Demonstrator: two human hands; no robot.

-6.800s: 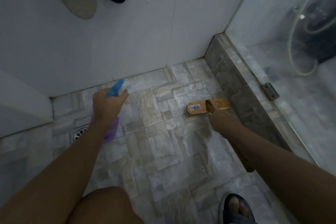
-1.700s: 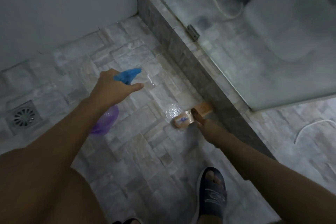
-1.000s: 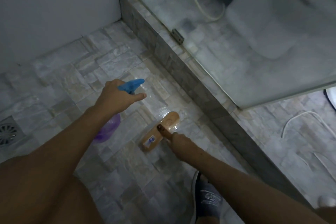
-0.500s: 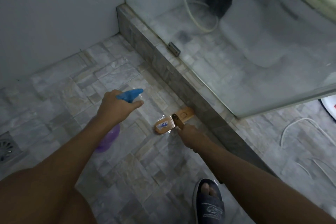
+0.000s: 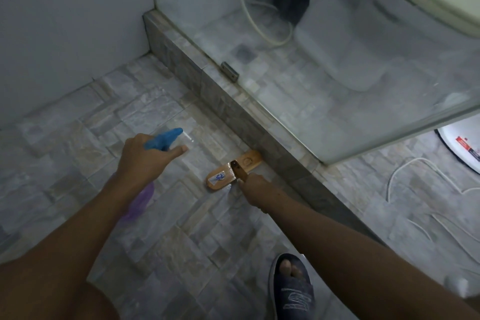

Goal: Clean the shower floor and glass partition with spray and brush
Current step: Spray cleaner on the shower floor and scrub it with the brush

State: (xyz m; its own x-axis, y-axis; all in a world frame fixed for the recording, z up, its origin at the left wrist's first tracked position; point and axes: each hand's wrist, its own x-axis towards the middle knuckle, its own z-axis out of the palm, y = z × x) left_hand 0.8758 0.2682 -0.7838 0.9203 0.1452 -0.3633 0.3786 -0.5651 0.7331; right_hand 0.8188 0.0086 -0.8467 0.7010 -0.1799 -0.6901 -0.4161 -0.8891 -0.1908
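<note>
My left hand [image 5: 145, 158] grips a purple spray bottle [image 5: 139, 201] with a blue trigger head [image 5: 163, 139], its nozzle pointing right over the wet stone-tile shower floor [image 5: 161, 239]. My right hand [image 5: 255, 186] holds the handle of a wooden scrub brush [image 5: 233, 170], whose head lies flat on the floor against the tiled curb [image 5: 233, 112]. The frosted glass partition [image 5: 337, 80] stands on that curb, above and right of the brush.
A metal bracket [image 5: 230, 72] fixes the glass to the curb. My slippered foot [image 5: 291, 286] stands at the bottom. Behind the glass lie a hose [image 5: 259, 26] and a toilet base [image 5: 345, 52]. A white wall [image 5: 65, 28] closes the left.
The brush has been scrubbing back and forth: it swung away from the curb a second ago and now lies against the curb again. My left hand stays put with the bottle.
</note>
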